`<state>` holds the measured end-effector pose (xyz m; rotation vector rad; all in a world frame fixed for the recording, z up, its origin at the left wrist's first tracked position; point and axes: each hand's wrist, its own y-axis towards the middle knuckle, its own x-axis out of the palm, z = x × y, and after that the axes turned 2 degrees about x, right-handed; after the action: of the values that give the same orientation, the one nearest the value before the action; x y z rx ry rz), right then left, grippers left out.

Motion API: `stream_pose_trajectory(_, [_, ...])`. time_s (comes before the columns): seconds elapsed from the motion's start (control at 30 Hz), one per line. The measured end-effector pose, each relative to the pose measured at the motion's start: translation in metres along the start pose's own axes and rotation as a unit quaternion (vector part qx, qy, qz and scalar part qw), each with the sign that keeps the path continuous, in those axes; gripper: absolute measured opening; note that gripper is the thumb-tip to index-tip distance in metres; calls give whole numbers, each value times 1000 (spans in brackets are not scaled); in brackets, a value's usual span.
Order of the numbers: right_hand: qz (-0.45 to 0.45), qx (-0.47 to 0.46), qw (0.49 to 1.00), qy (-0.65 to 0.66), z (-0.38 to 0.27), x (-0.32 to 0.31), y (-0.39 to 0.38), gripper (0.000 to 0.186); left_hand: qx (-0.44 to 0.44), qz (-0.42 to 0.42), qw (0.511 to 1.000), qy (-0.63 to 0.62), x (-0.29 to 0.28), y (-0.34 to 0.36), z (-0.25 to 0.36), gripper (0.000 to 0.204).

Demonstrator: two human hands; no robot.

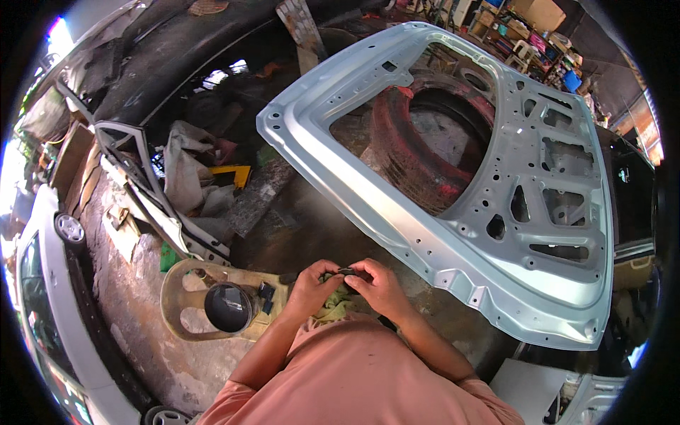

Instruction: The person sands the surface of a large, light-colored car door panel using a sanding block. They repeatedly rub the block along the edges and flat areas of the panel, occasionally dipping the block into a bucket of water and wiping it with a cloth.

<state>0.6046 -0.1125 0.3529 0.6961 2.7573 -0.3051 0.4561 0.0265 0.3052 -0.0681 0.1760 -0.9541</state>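
Observation:
My left hand [315, 285] and my right hand [379, 285] meet just in front of my body, fingers pinched together. Between the fingertips is a small dark piece [346, 270], too small to make out. Below the hands lies a crumpled yellow-green cloth [336, 309]. Close by on the left stands a beige plastic chair [172, 306], bearing a round tub [228, 309] with dark contents and a small dark blue item [266, 292]. A silver-blue car tailgate panel [418, 237] with a window opening and several cut-outs lies ahead and to the right.
A worn tyre [397, 152] with reddish stains shows through the panel's opening. Left of me are a detached door frame [152, 188], a grey-white sheet [185, 166] and a silver car [53, 283]. Cluttered shelves [520, 42] stand far right; a white panel [528, 389] lies near right.

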Motion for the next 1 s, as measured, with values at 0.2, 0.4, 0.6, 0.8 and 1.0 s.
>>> stream_pose_trajectory(0.2, [88, -85, 990, -73, -11, 36, 37, 22, 25, -42, 999, -16, -47, 36, -6, 15])
stream_pose_trajectory(0.4, [104, -21, 991, -87, -29, 38, 42, 22, 51, -130, 987, -78, -61, 63, 0, 16])
stream_pose_trajectory(0.6, [101, 8, 983, -154, -60, 4, 45, 19, 28, -141, 977, -158, -53, 83, 16, 18])
stream_pose_trajectory(0.8, [140, 0, 872, -468, -55, -76, 30, 17, 2, -35, 987, -158, -48, 111, -18, 21])
stream_pose_trajectory(1.0, [75, -80, 788, -606, -40, -80, 51, 12, 14, -8, 981, -195, -30, 148, -29, 46])
